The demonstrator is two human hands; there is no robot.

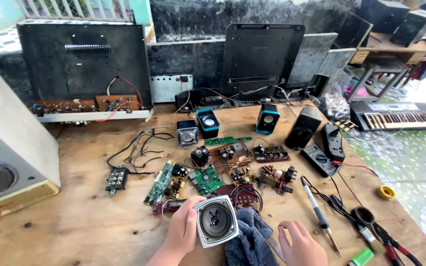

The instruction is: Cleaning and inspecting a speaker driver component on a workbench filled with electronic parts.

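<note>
Speaker driver [216, 220], square-framed and silver with a dark cone, sits low in the middle of the frame, tilted up toward the camera so its face can be seen. The left hand [183, 231] holds it by its left edge, fingers curled shut around the frame. The right hand [301, 244] rests at lower right, fingers loosely bent and holding nothing, just beside a grey cloth [246, 236] bunched under the driver, seemingly as padding.

Counted on the wooden surface [75, 226]: roughly eight bare circuit boards clustered at centre, fanned out flat so that each can be seen; two blue-trimmed small speakers [208, 122] and one silver one [187, 134] standing behind them. One soldering iron [317, 212] lies at right with its tip toward the near edge, near one multimeter [319, 160]. One green lighter [362, 257] sits at the bottom right, one solder reel [386, 192] further right. One keyboard [400, 116] lies off the surface at right.
</note>
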